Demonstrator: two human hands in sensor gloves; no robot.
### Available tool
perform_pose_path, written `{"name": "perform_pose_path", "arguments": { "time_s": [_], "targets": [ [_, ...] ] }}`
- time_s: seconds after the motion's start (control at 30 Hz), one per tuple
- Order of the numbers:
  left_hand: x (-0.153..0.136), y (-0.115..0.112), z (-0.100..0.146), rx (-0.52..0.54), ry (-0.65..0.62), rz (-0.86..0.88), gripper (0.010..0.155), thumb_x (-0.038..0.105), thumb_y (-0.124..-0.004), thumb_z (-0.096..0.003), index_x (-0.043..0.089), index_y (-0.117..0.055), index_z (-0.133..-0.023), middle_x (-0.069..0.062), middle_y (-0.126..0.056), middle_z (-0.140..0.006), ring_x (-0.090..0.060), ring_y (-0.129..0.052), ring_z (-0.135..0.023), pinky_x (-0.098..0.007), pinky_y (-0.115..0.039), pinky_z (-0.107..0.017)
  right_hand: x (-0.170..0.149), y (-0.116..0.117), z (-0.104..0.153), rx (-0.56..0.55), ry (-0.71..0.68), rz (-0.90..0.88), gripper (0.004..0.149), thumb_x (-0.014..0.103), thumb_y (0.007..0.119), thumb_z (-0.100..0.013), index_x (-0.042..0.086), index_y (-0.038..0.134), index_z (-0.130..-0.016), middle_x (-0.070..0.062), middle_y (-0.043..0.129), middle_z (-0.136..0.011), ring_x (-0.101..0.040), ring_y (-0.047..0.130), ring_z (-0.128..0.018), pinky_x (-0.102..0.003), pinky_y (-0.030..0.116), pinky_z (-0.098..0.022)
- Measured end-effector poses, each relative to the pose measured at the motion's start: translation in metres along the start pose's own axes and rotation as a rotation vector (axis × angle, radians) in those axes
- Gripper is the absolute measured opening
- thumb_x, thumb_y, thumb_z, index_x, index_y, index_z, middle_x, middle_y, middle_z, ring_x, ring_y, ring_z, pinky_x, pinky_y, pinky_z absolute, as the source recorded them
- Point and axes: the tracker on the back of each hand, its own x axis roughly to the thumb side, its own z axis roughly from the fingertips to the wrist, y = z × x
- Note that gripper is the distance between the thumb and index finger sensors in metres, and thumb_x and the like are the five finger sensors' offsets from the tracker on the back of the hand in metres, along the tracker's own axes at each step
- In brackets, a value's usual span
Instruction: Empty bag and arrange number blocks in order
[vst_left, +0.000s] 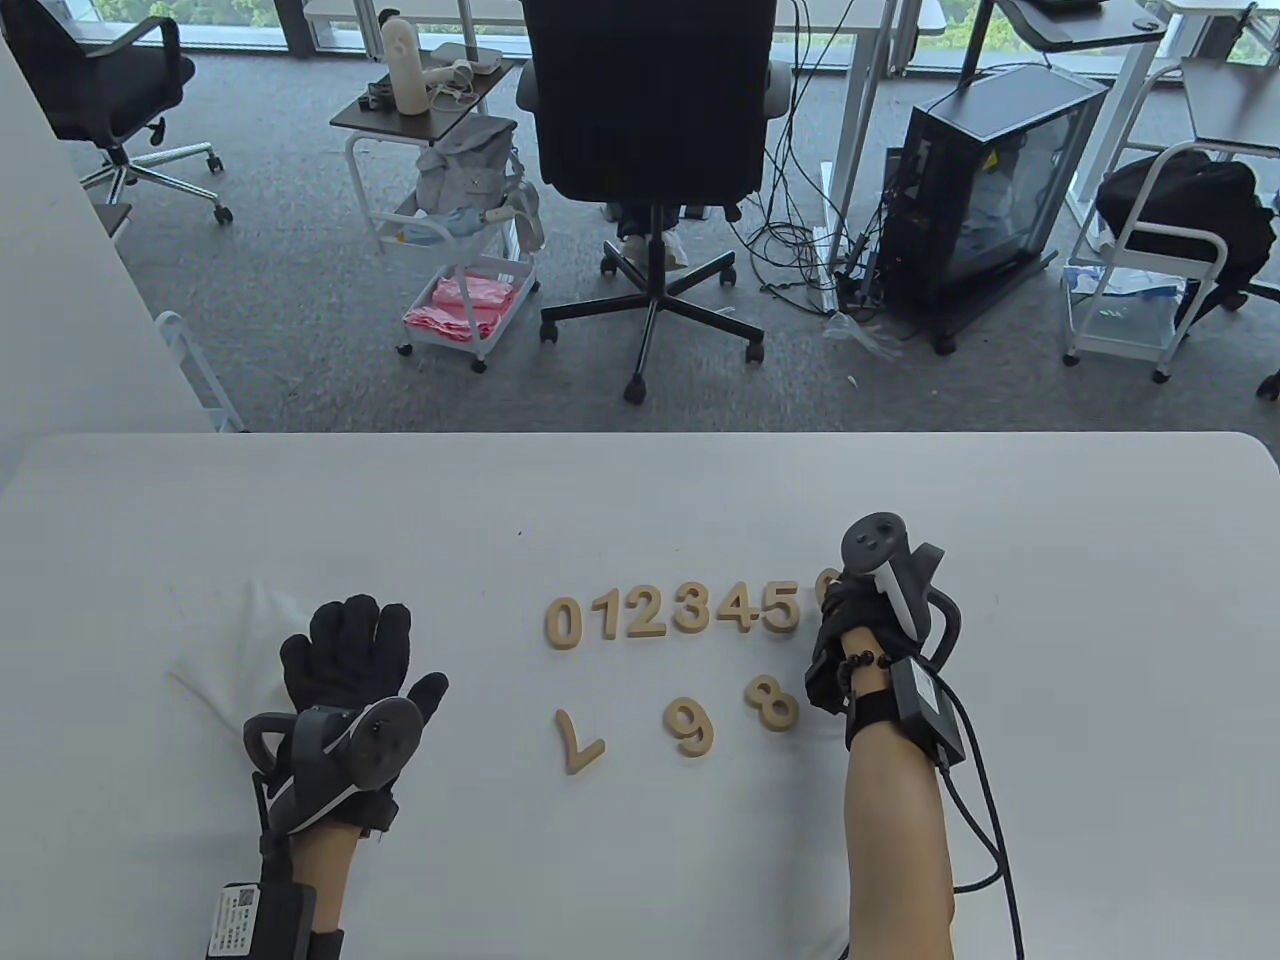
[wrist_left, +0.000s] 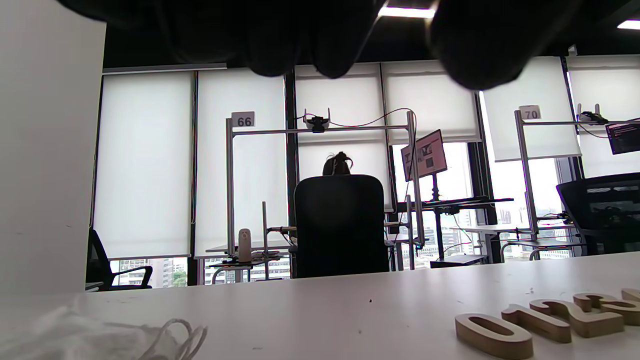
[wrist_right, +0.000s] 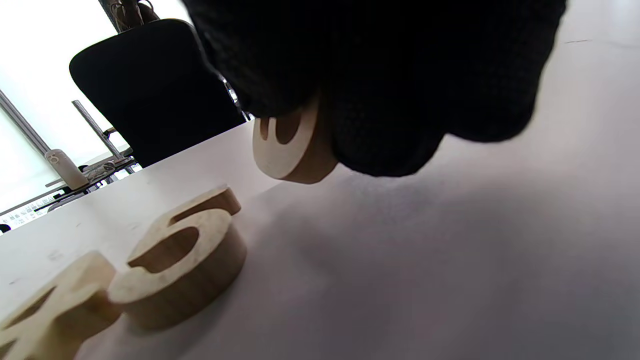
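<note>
Wooden rounded number block (wrist_right: 290, 150) gripped by black-gloved right hand (vst_left: 850, 640).

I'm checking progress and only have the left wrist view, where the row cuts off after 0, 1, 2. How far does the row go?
Observer: The table view shows the row reading 0 to 5.
Operator: Which blocks are loose?
Observer: The 7, 9 and 8 lie nearer the person.
Operator: And the 6?
Observer: The right hand holds a block beside the 5, apparently the 6.
</note>
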Motion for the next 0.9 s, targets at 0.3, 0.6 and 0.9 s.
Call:
{"name": "perform_pose_path", "arguments": {
  "time_s": [0.3,0.6,0.9],
  "targets": [
    [-0.002,0.001,0.000,0.001,0.008,0.003,0.076,0.054,-0.075,-0.0492,0.008,-0.061,-0.109,-0.029,-0.056,-0.113,-0.060,-0.062,-0.102,-0.079,-0.052,-0.067,0.009,0.014,-0.006,-0.041,-0.001,0.196,0.049,0.023,0.088,-0.047,-0.001,0.086,-0.089,-0.024,0.097,-0.071,-0.025,0.111,-0.040,-0.037,0.101,-0.031],
    [-0.003,0.002,0.001,-0.001,0.012,0.005,0.076,0.054,-0.075,-0.0491,0.008,-0.061,-0.109,-0.029,-0.056,-0.113,-0.060,-0.063,-0.102,-0.079,-0.052,-0.067,0.020,0.021,-0.007,-0.061,-0.020,0.316,0.047,0.026,0.087,-0.047,-0.001,0.089,-0.086,-0.022,0.098,-0.069,-0.025,0.110,-0.039,-0.038,0.099,-0.030],
    [-0.003,0.002,0.000,-0.003,0.012,0.005,0.077,0.054,-0.075,-0.0491,0.008,-0.061,-0.109,-0.029,-0.056,-0.113,-0.060,-0.063,-0.102,-0.079,-0.052,-0.067,0.020,0.025,-0.009,-0.065,-0.027,0.381,0.044,0.027,0.086,-0.047,0.003,0.089,-0.084,-0.019,0.097,-0.069,-0.024,0.107,-0.040,-0.037,0.097,-0.031]
  ]
}}
